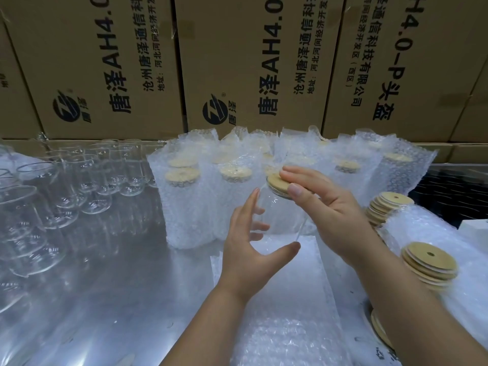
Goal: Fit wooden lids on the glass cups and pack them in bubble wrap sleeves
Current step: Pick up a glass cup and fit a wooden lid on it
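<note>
A clear glass cup (282, 220) is held tilted above the table, with my left hand (248, 249) wrapped around its side, thumb underneath and fingers behind the glass. A round wooden lid (274, 180) sits on the cup's mouth. My right hand (327, 212) lies over the lid, its fingers stretched flat across the top and its thumb against the near edge. Flat bubble wrap sleeves (285, 326) lie on the table under my forearms.
Several lidded cups in bubble wrap sleeves (184, 202) stand in rows at the back. Bare glasses (87, 178) crowd the left of the metal table (118, 273). Lid stacks (388, 207) (430, 265) sit on the right. Cardboard cartons (250, 62) wall off the rear.
</note>
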